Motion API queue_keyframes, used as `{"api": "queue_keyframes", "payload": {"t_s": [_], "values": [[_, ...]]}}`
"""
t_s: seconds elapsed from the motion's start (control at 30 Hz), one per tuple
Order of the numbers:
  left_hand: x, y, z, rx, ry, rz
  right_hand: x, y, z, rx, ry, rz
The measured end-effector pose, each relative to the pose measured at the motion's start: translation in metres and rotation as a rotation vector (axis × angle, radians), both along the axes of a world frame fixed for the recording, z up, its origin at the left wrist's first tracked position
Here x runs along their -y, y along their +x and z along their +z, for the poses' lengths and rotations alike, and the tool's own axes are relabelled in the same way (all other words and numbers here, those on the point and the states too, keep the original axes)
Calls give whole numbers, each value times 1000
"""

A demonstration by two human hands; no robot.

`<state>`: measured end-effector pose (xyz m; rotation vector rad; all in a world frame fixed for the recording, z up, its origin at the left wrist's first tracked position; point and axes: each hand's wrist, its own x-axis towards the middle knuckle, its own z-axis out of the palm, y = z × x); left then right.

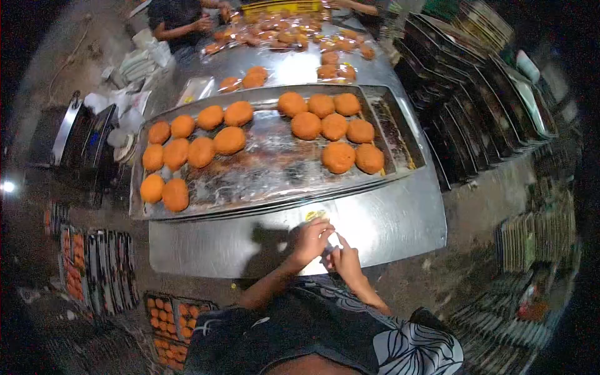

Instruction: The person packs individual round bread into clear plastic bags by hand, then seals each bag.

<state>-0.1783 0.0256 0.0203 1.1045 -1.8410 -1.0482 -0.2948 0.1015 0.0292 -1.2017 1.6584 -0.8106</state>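
Observation:
My left hand (pixel 310 242) is over the metal table (pixel 394 215), its fingers closed at a small pale piece (pixel 334 239), perhaps clear wrapping. Close on its right, my right hand (pixel 345 261) pinches the same piece. Just beyond my fingertips lies a clear wrapper with yellow print (pixel 316 215). Past it rests a wide metal tray (pixel 262 187) on top of other trays, with round orange-brown buns (pixel 175 194) grouped at its left and right ends.
Wrapped buns (pixel 284 37) lie at the table's far end before a yellow crate (pixel 281 7). A co-worker's hand (pixel 203 24) is at far left. Stacked trays (pixel 481 106) stand at right. Trays of buns (pixel 164 319) sit low at left.

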Motion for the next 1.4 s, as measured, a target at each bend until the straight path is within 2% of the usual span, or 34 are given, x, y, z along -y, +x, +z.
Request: {"api": "queue_keyframes", "payload": {"t_s": [0.03,0.1,0.17,0.23,0.27,0.3,0.33,0.37,0.4,0.43,0.47,0.5,0.53,0.57,0.6,0.63,0.67,0.7,0.77,0.83,0.9,0.93,1.0,1.03,1.07,1.1,1.13,1.17,1.23,1.3,1.4], "values": [[1,6,33,144,-188,-25,15,3,21,151,313,-18],[0,13,49,19,-389,90,56,4,43,-345,136,399],[-4,30,77,-60,-432,46,101,-18,-10,258,-170,181],[9,48,70,-311,-376,312,125,65,91,1299,-201,-5],[19,64,62,-566,-195,349,125,97,115,1482,-180,92],[34,76,56,-832,-23,604,126,126,124,1669,-151,187],[38,114,57,-1272,263,438,129,154,117,1687,63,254],[50,110,32,-1836,-59,315,130,180,104,1693,281,313],[28,198,42,-1493,393,229,129,201,84,1492,398,525],[26,230,32,-1480,254,471,137,221,97,1162,408,675],[27,256,25,-1445,113,702,171,261,28,677,-80,911],[20,283,32,-1234,-4,925,198,277,80,228,-430,1089],[13,304,44,-1006,-120,1127,230,319,83,-131,-651,967],[10,318,52,-994,-123,1140,268,363,66,-169,-1052,762],[6,330,58,-1209,-154,1124,297,398,65,-191,-1255,742],[1,337,59,-1427,-182,1105,326,417,43,-447,-1293,780],[-4,346,55,-1490,-159,1080,341,432,21,-703,-1321,812],[-7,356,57,-1480,-156,1101,340,434,19,-687,-1311,825],[-15,371,61,-1677,-128,916,339,405,17,-644,-1107,1016],[-22,383,60,-1718,-142,964,315,360,23,-775,-938,1003],[-18,385,66,-1759,-140,932,330,317,5,-642,-878,874],[-13,383,69,-1764,-161,960,320,308,15,-650,-874,866],[-4,370,65,-1814,-204,885,273,274,65,-329,-996,470],[5,361,62,-1861,-258,822,234,267,89,-270,-1138,455],[16,340,61,-1771,-301,853,201,262,100,-201,-1237,528],[24,316,59,-1775,-263,818,173,253,107,-221,-1262,676],[29,289,58,-1741,-185,703,162,248,105,-241,-1465,794],[33,263,57,-1705,-111,587,145,240,123,-278,-1355,802],[38,230,61,-1660,-11,430,145,224,117,-310,-1285,516],[45,212,71,-1574,427,223,123,187,111,-317,-1241,445],[46,142,76,-1578,385,142,113,160,109,-345,-1183,215]]}}
